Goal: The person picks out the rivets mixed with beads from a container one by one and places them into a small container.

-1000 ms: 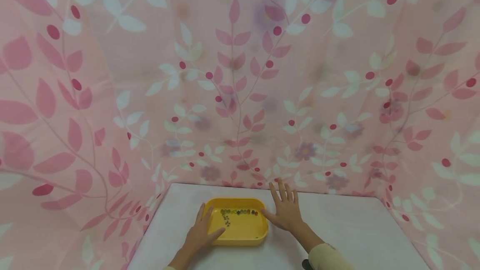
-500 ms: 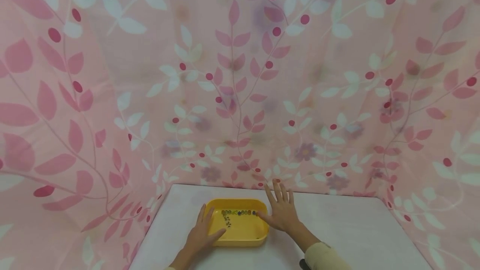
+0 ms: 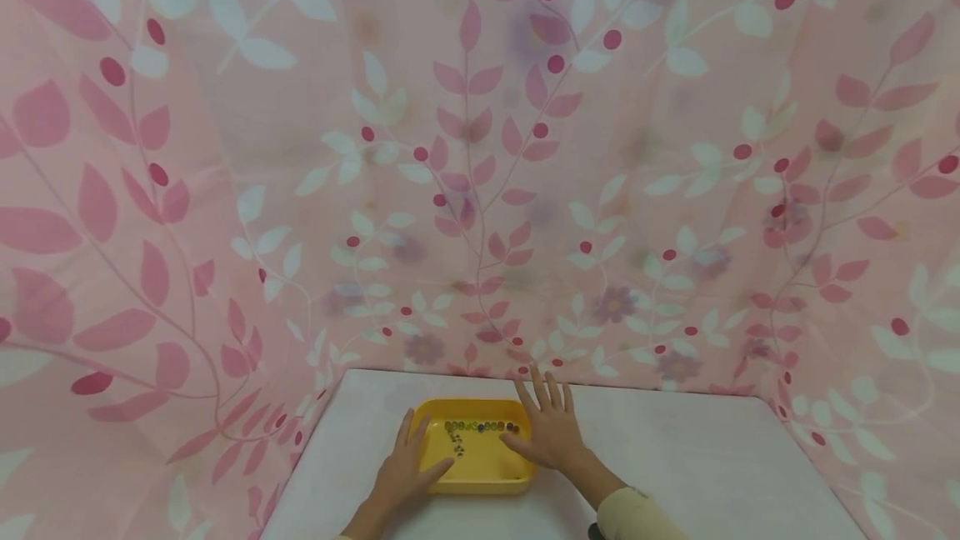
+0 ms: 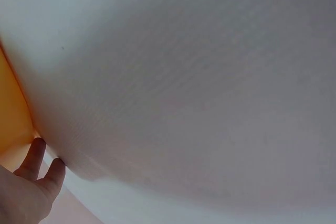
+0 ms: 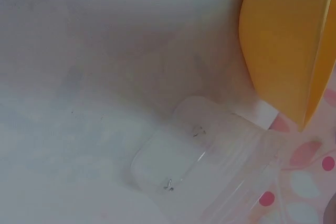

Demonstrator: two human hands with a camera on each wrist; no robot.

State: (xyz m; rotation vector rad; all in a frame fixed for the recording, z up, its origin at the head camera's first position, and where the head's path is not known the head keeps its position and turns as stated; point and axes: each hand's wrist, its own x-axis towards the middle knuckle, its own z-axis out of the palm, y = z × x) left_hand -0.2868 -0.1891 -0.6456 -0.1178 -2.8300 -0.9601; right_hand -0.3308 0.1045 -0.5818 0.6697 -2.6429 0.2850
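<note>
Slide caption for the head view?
Left hand and right hand flank a yellow tray of small balls on a white table, pink leafy fabric behind.

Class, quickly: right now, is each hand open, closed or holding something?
Left hand: grip open, fingers extended by the left side of the tray.
Right hand: grip open, fingers spread, holding nothing.

On the desk [image 3: 697, 465], a tray [image 3: 487, 487] sits between my left hand [image 3: 402, 469] and right hand [image 3: 553, 437]; marbles [image 3: 493, 427] lie inside, toward its far and left sides. Patterned fabric [image 3: 480, 190] stands behind.
</note>
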